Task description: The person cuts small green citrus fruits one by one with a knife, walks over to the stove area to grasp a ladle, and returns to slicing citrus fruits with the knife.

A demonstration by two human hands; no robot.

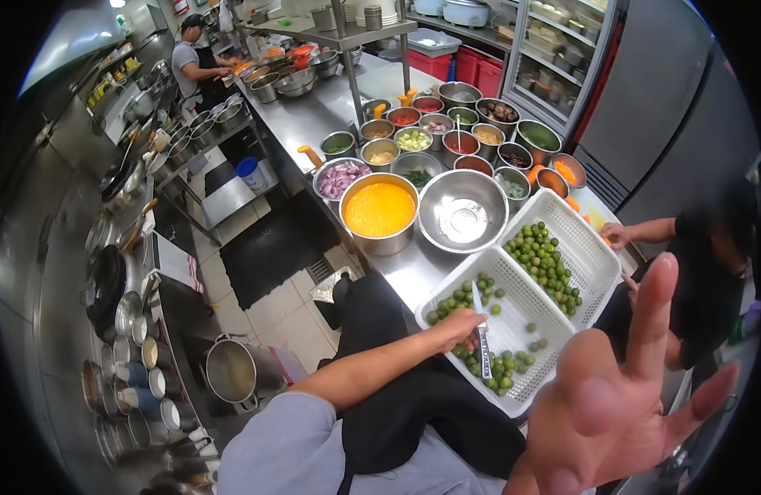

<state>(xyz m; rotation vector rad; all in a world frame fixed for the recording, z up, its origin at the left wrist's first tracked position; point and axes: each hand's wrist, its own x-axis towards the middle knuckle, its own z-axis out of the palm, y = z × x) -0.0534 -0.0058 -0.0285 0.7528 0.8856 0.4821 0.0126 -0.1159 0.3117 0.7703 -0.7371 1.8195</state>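
Observation:
My left hand (459,329) is closed around a small knife (484,356), over the nearer white perforated basket (426,307). The knife's pale pointed end stands above my fingers, and its lettered part hangs below them. Small green limes (503,371) lie loose in that basket, clustered at its left side and near end. My right hand (612,404) is raised close to the camera, large in view, to the right of the basket. Two of its fingers stretch apart, and others look bent. No object shows in it.
A second white basket (605,301) of limes adjoins. Beyond stand a steel bowl (489,198), a pot of yellow liquid (380,235) and several containers of chopped ingredients. At right a co-worker's hand (618,235) touches something orange. Another person (200,66) works at the far left.

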